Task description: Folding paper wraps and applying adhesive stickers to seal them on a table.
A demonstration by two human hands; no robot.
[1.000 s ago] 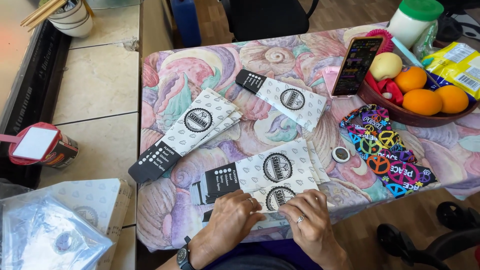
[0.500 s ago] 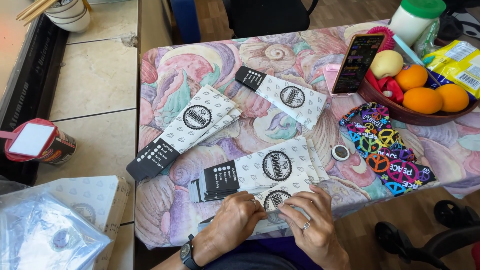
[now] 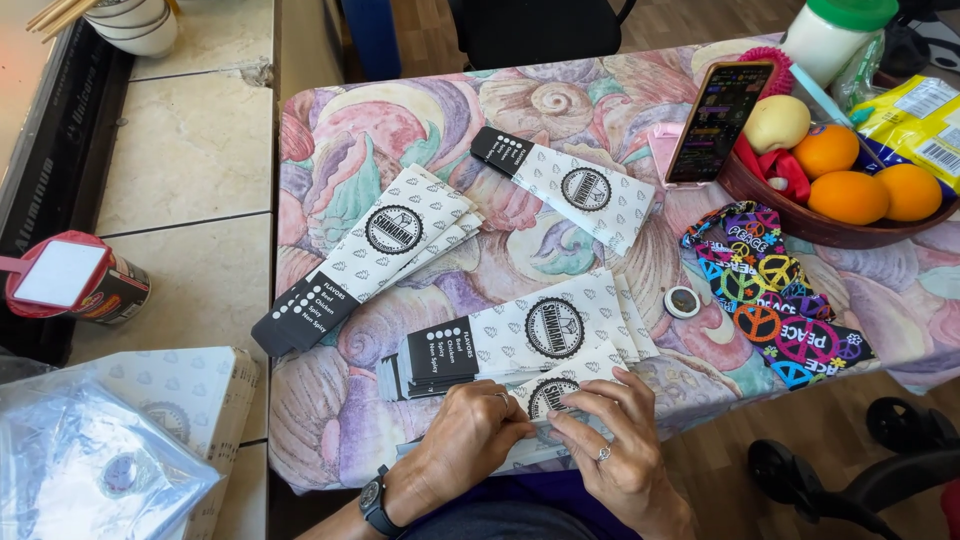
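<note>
Here, at the table's near edge, the left hand [image 3: 470, 437] and right hand [image 3: 610, 440] together pinch a white patterned paper sleeve [image 3: 560, 395] — at the far right corner, a brown wooden bowl [image 3: 800, 222] holds oranges [image 3: 850, 195].

White patterned paper sleeve [image 3: 560, 395], table's near edge

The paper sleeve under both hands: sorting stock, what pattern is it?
White paper sleeve with small grey repeating motifs and a round black emblem, clearest in the head view.
</note>
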